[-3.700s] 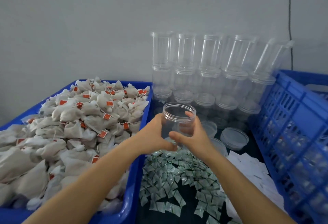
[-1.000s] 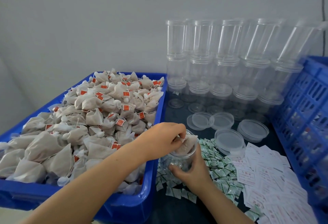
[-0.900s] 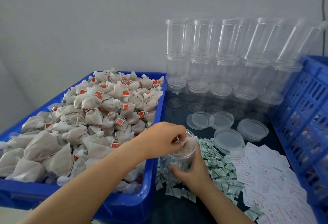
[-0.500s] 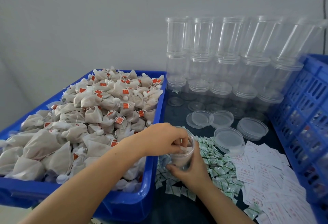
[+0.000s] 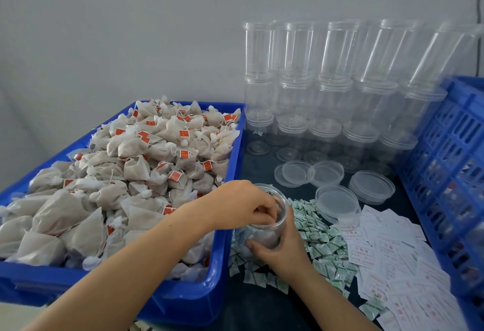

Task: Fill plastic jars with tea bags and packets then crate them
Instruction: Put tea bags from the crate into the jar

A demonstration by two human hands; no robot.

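A clear plastic jar (image 5: pixel 278 222) stands on the dark table beside the blue tub (image 5: pixel 222 265). My right hand (image 5: pixel 281 250) grips it low on its side. My left hand (image 5: pixel 242 206) is over the jar's mouth, its bunched fingertips inside pinching a beige tea bag (image 5: pixel 265 239) that sits down in the jar. The tub is heaped with tea bags (image 5: pixel 136 170) carrying red tags. Small green-and-white packets (image 5: pixel 320 235) lie scattered around the jar.
Empty clear jars (image 5: pixel 332 89) are stacked several high along the wall. Loose lids (image 5: pixel 337 199) lie in front of them. White printed slips (image 5: pixel 392 265) spread out at the right. A blue slatted crate (image 5: pixel 455 163) stands at the right edge.
The jar came down from in front of me to the table by the tub. My left hand has pushed a tea bag from the jar's rim down inside it.
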